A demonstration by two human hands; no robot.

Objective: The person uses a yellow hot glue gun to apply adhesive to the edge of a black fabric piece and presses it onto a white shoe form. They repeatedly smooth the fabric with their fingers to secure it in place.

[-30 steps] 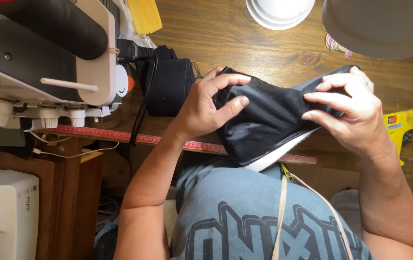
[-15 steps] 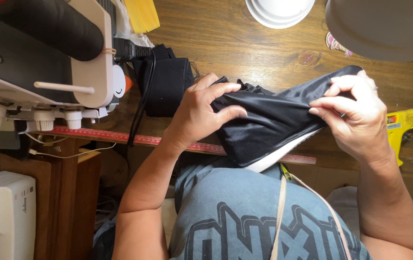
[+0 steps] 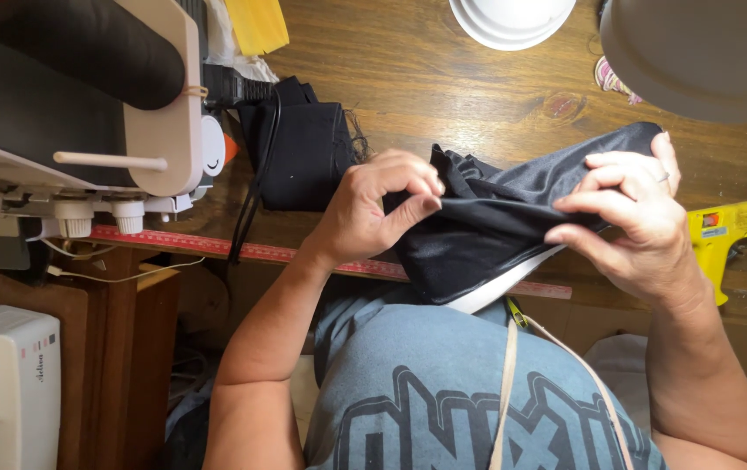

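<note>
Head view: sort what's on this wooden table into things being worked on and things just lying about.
In hand:
black fabric, pinched by the left hand and right hand
white strip along its lower edge

Lying about:
yellow glue gun
red ruler
folded black cloth
white bowl
sewing machine

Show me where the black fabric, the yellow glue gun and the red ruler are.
black fabric [image 3: 487, 231], head view, on the shiny middle fold between the two hands.
yellow glue gun [image 3: 726, 228], head view, on its body by the label.
red ruler [image 3: 182, 244], head view, on its left stretch at the table edge.
</note>
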